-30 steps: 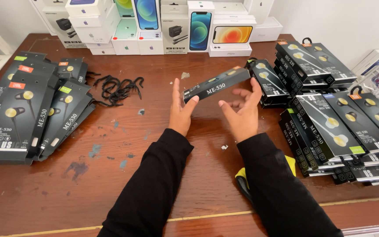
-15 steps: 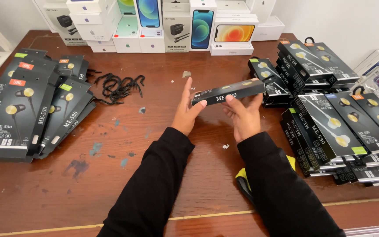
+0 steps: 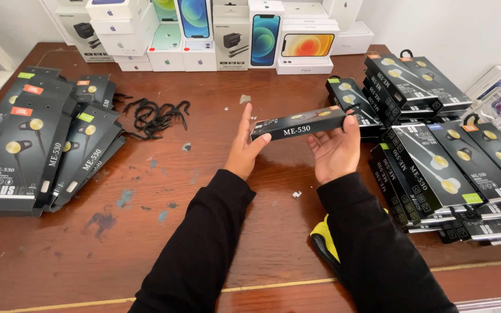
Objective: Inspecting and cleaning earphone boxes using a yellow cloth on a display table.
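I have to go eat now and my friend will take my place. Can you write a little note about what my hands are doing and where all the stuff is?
Left hand: holds the left end of the long flat black cardboard earphone box, raised above the brown wooden table.
Right hand: cradles the same box from below at its right end.
Stuff: fanned stack of matching black boxes on the left, taller stacks on the right, a heap of black plastic hooks behind the left hand, white phone boxes at the back.
Done: boxes lie sorted on both sides.
Left: the held box is not yet set down.
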